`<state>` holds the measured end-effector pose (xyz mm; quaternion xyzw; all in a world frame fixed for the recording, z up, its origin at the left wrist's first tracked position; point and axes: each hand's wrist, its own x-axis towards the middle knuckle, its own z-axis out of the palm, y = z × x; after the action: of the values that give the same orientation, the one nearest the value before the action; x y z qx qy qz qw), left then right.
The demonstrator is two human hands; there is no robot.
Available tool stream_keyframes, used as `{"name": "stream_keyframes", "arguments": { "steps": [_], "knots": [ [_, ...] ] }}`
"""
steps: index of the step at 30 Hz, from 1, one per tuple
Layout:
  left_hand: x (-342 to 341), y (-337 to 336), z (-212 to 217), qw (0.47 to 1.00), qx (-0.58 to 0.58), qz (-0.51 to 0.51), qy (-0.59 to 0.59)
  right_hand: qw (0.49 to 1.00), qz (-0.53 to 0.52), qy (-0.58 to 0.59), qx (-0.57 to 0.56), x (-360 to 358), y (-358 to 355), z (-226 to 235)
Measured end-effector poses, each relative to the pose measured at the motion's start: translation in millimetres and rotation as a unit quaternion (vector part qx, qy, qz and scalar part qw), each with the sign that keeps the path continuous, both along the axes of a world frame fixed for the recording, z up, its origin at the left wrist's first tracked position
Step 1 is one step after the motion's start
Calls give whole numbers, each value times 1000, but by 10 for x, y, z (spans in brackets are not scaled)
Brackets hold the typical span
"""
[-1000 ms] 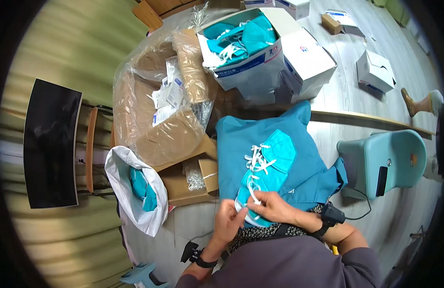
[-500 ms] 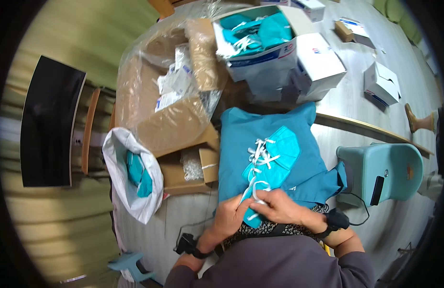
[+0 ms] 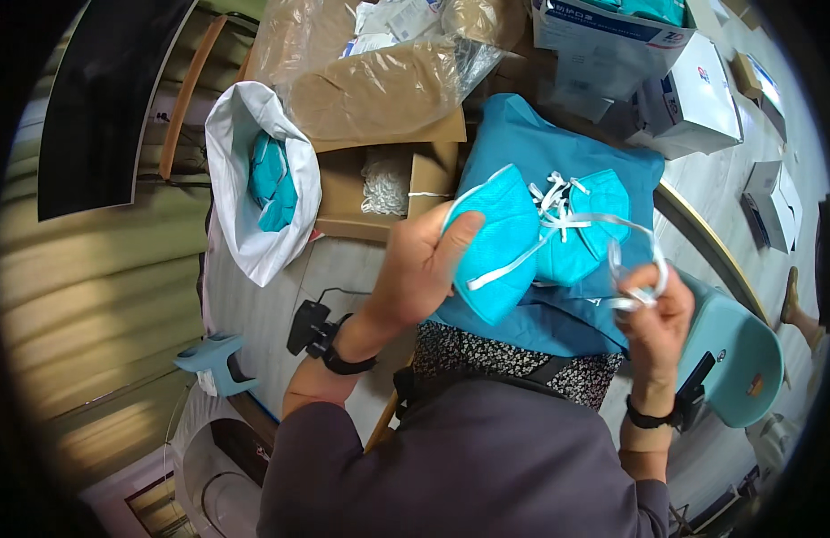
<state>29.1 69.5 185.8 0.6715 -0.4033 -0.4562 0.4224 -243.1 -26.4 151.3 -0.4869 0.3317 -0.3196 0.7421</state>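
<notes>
The left hand (image 3: 417, 267) grips the mask (image 3: 495, 238) over the blue cloth (image 3: 531, 121) and the right hand's (image 3: 655, 314) fingers pinch its strap (image 3: 603, 217), which might tear off if pulled hard, or snag the masks (image 3: 599, 238) beneath.

The cloth (image 3: 504, 134) lies before me, masks (image 3: 567, 260) on it; left of them is the mask (image 3: 491, 233) in my left hand (image 3: 419, 260). Left of the cloth sits a small carton (image 3: 430, 172) with cords (image 3: 385, 184) in it, then a bag (image 3: 294, 238) with more masks (image 3: 273, 184) inside. A big carton (image 3: 374, 94) stands beyond the small carton, a box (image 3: 603, 67) beyond the cloth. A stool (image 3: 742, 359) is right.
</notes>
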Motion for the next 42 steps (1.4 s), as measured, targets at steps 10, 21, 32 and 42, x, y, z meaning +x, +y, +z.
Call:
{"name": "stream_keyframes", "arguments": {
  "steps": [10, 21, 32, 42],
  "knots": [
    [-314, 22, -298, 988, 27, 42, 144, 820, 109, 195, -527, 699, 144, -338],
    [-412, 184, -594, 929, -3, 28, 370, 921, 0, -236, 310, 725, 282, -287],
    [411, 507, -716, 958, 11, 185, 217, 961, -182, 192, -79, -367, -507, -388],
    [2032, 674, -953, 844, -142, 461, 236, 992, -27, 113, 46, 157, -22, -502]
  ]
}}
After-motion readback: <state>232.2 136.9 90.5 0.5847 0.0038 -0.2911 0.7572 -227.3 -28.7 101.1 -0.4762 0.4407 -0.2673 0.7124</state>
